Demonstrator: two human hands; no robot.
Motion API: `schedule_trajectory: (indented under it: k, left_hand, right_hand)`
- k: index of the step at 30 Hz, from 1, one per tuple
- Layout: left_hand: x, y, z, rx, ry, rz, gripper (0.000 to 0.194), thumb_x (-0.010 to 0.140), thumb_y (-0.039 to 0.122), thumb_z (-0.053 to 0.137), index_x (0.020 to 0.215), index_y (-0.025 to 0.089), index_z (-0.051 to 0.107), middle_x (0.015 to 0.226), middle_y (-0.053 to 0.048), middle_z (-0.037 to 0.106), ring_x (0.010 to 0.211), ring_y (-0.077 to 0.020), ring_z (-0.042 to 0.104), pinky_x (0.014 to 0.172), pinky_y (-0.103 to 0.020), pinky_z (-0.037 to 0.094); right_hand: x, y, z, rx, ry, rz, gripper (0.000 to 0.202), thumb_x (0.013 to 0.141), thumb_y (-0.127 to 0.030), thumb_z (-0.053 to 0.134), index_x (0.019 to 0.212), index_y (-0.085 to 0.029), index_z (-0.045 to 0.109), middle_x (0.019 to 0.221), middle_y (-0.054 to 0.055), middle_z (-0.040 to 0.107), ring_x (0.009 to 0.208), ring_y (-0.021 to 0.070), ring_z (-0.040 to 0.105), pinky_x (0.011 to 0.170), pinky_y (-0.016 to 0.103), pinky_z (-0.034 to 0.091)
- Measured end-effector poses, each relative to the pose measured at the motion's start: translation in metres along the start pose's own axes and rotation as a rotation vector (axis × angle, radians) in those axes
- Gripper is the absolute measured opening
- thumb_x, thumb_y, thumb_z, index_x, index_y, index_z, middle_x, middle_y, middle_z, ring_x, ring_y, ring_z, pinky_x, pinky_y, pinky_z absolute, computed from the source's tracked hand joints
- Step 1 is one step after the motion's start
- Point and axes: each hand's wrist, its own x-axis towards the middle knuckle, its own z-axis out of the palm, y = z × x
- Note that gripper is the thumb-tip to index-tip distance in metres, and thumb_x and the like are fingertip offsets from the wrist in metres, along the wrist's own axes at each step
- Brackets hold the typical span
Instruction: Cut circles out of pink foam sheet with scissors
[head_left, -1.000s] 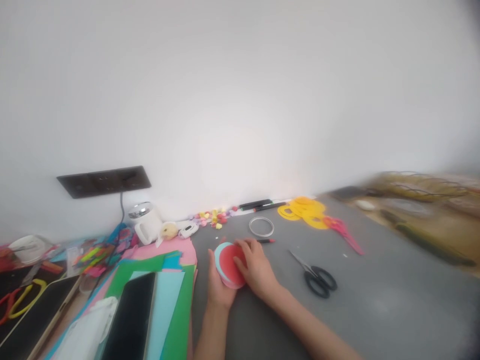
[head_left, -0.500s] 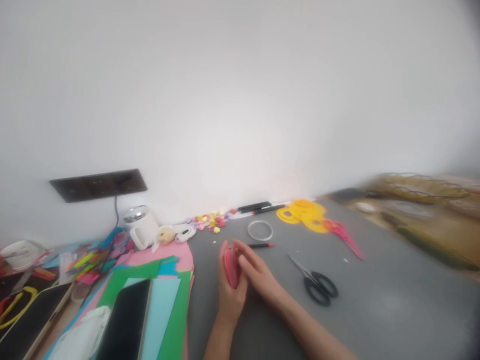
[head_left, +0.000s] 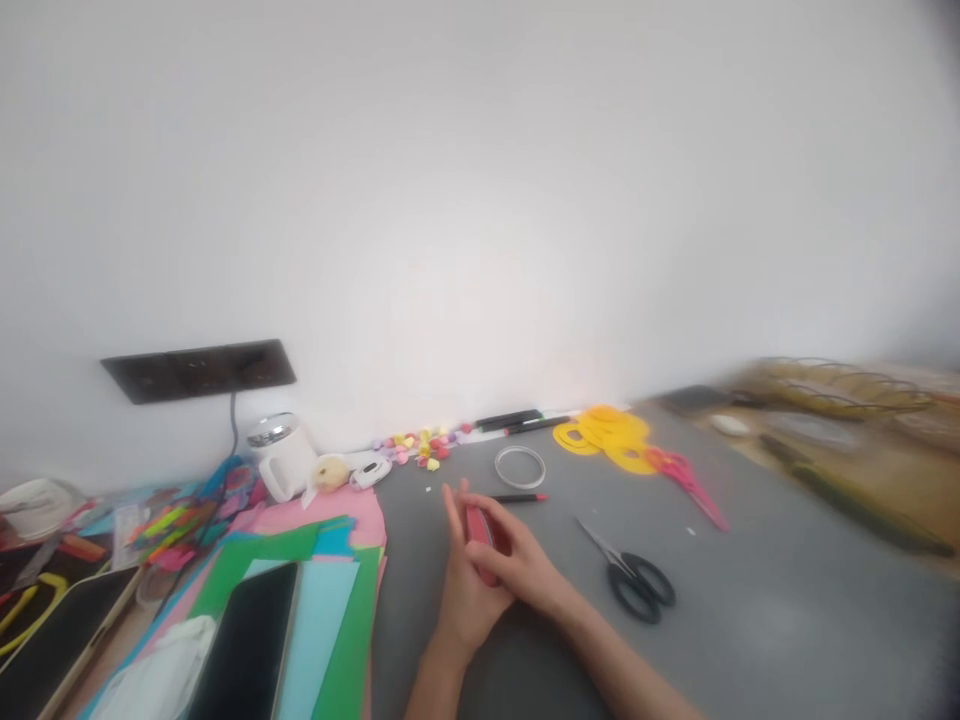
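Observation:
A flat pink-red item (head_left: 481, 530) with a pale grey edge stands upright between my hands above the grey table mat (head_left: 750, 610). My left hand (head_left: 466, 600) holds it from the left and below, fingers pointing up. From the right, my right hand (head_left: 523, 558) wraps around it, thumb across its near face and fingers over its top. Just beyond the fingers lies a black pen with a red tip (head_left: 525, 497), partly hidden. A silver ring (head_left: 520, 451) rests behind the pen. Black-handled scissors (head_left: 634, 578) lie to the right of my right hand.
Yellow paper rings (head_left: 607, 430), pink scissors (head_left: 690, 485), markers (head_left: 510, 420) and small coloured pieces (head_left: 424, 443) lie toward the wall. On the left are coloured papers (head_left: 349, 635), a phone (head_left: 247, 640) and a white device (head_left: 285, 460). A green-yellow long object (head_left: 862, 500) is at right.
The pink-red item has shifted slightly right and turned, showing a narrower part. My right thumb now lies across it, and my left fingers have straightened.

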Motion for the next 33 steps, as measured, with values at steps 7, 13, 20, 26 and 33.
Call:
schedule_trajectory:
  k: [7,13,20,26,33]
  left_hand:
    - [0.000,0.000,0.002,0.077,0.040,0.011,0.115,0.063,0.035,0.073,0.145,0.029,-0.007,0.155,-0.012,0.010,0.136,-0.0264,0.030,0.105,-0.037,0.038]
    - [0.004,-0.009,0.001,0.096,-0.042,-0.012,0.124,0.060,0.032,0.075,0.143,0.030,-0.017,0.154,-0.013,0.014,0.130,-0.0259,0.040,0.098,-0.036,0.045]
    - [0.007,-0.008,-0.001,0.099,-0.070,-0.124,0.097,0.074,0.032,0.064,0.146,0.027,0.000,0.146,-0.010,0.036,0.129,-0.0237,0.042,0.103,-0.039,0.038]
    - [0.007,0.002,-0.002,0.121,-0.122,-0.129,0.086,0.074,0.027,0.060,0.145,0.024,0.014,0.140,-0.008,0.045,0.123,-0.0210,0.049,0.103,-0.036,0.037]
    - [0.010,-0.001,-0.001,0.170,-0.079,-0.057,0.040,0.079,0.022,0.049,0.118,0.025,0.057,0.108,-0.003,0.066,0.098,-0.0201,0.062,0.089,-0.034,0.047]
  right_hand:
    - [0.000,0.003,-0.005,-0.042,-0.082,-0.029,0.048,0.071,-0.033,0.070,0.114,-0.025,0.050,0.122,0.004,0.053,0.110,0.0236,0.052,0.096,0.035,0.041]
    - [0.000,0.006,-0.002,-0.092,0.029,0.005,0.048,0.069,-0.026,0.067,0.113,-0.024,0.047,0.111,0.003,0.057,0.102,0.0223,0.056,0.093,0.036,0.043]
    - [-0.002,0.017,-0.001,-0.253,0.246,-0.114,0.067,0.064,-0.026,0.071,0.123,-0.024,0.039,0.120,0.007,0.048,0.112,0.0244,0.051,0.098,0.039,0.041]
    - [-0.002,0.021,0.002,-0.249,0.271,-0.136,0.056,0.065,-0.024,0.069,0.114,-0.025,0.044,0.113,0.005,0.051,0.105,0.0232,0.055,0.094,0.040,0.045]
    - [-0.002,0.022,0.008,-0.238,0.223,-0.167,0.060,0.063,-0.024,0.071,0.115,-0.025,0.043,0.113,0.006,0.052,0.103,0.0234,0.056,0.092,0.040,0.047]
